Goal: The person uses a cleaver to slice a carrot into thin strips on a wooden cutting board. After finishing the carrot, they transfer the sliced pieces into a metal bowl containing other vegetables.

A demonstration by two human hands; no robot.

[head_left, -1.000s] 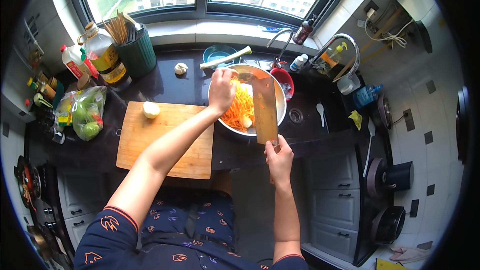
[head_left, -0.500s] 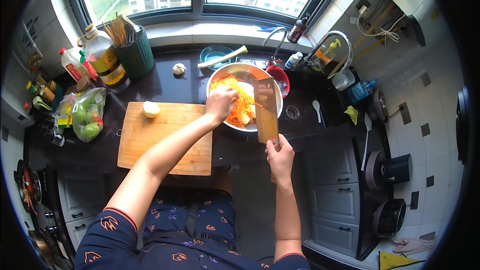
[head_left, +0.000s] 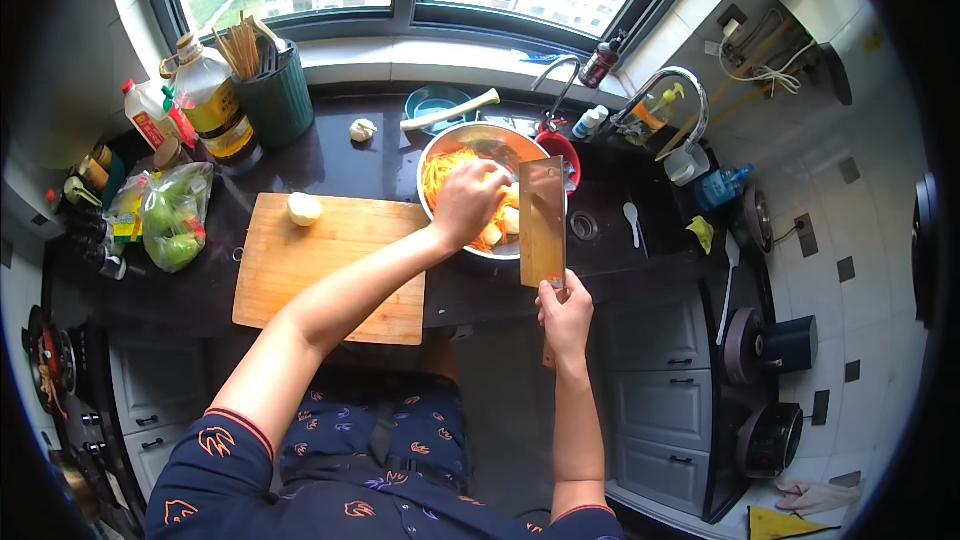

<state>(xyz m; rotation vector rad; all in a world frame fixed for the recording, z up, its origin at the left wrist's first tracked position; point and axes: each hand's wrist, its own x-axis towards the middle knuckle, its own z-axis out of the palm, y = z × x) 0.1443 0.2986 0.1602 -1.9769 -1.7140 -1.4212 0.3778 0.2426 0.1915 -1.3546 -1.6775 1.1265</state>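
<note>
My right hand (head_left: pixel 566 314) grips the handle of a cleaver (head_left: pixel 543 220), its broad blade upright across the right rim of a metal bowl (head_left: pixel 426 202). My left hand (head_left: pixel 470 202) is over the bowl, fingers curled down beside the blade; what they hold, if anything, is hidden. Shredded carrot (head_left: pixel 445 170) fills the bowl's left side, and pale peeled pieces (head_left: pixel 512 220) lie near my left fingers. Under my left forearm is a wooden cutting board (head_left: pixel 330 285), with a peeled pale round vegetable (head_left: pixel 304 209) near its far edge.
Behind the bowl, a white stalk (head_left: pixel 450 111) lies across a blue-green bowl (head_left: pixel 428 100). A garlic bulb (head_left: pixel 363 130) sits left of it. An oil bottle (head_left: pixel 215 105), a utensil holder (head_left: pixel 275 100) and bagged green vegetables (head_left: pixel 175 220) stand left. A red cup (head_left: pixel 562 152) and sink are right.
My left hand has shifted right within the bowl, closer to the blade. The cleaver has moved slightly right, still in my right hand.
</note>
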